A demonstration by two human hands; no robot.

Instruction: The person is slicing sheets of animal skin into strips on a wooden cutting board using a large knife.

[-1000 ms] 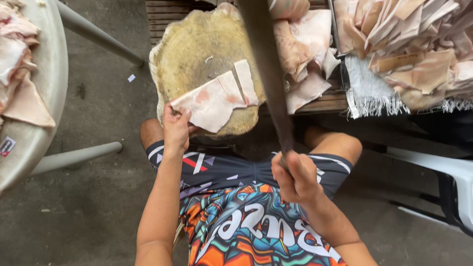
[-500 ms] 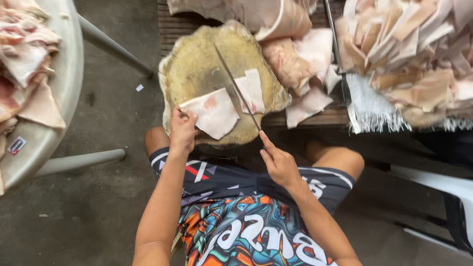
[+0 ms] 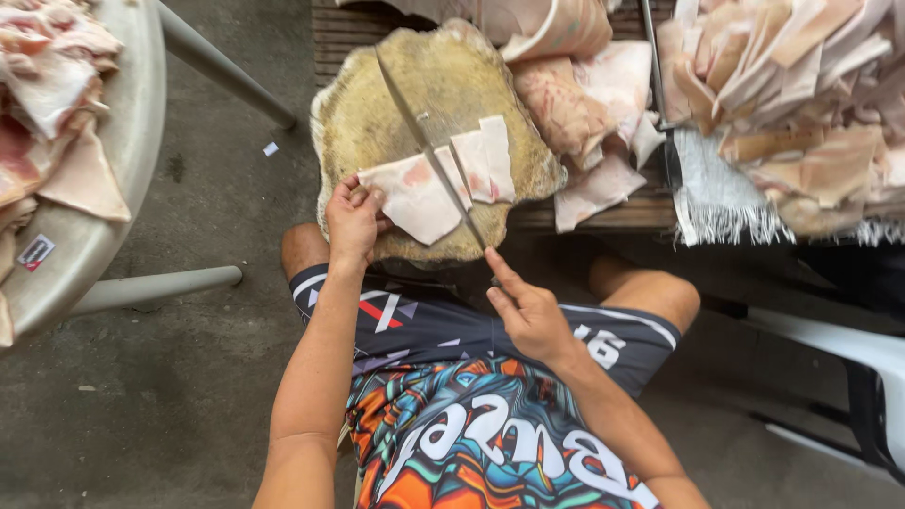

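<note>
Person seated, head camera looking down. Left hand (image 3: 353,221) is closed on the near-left edge of a flat pink slab of pork skin (image 3: 415,196), pinning it on the round wooden chopping block (image 3: 377,104) so it doesn't slide under the blade. Right hand (image 3: 530,313) grips the handle of a long cleaver (image 3: 429,151), index finger stretched along toward the blade, probably for control. The blade lies diagonally across the block, edge down between the held slab and a smaller cut piece (image 3: 485,160) lying just right of it, so the cut piece sits clear of the blade. The block rests on a slatted wooden bench (image 3: 339,33) in front of the knees. More skin pieces (image 3: 594,104) are piled touching the block's right side, and a bigger heap (image 3: 801,104) sits further right on a frayed white sack (image 3: 721,193). At far left, a round metal table (image 3: 113,188) holds another pile of meat (image 3: 42,104), well apart from the block. Concrete floor below.
</note>
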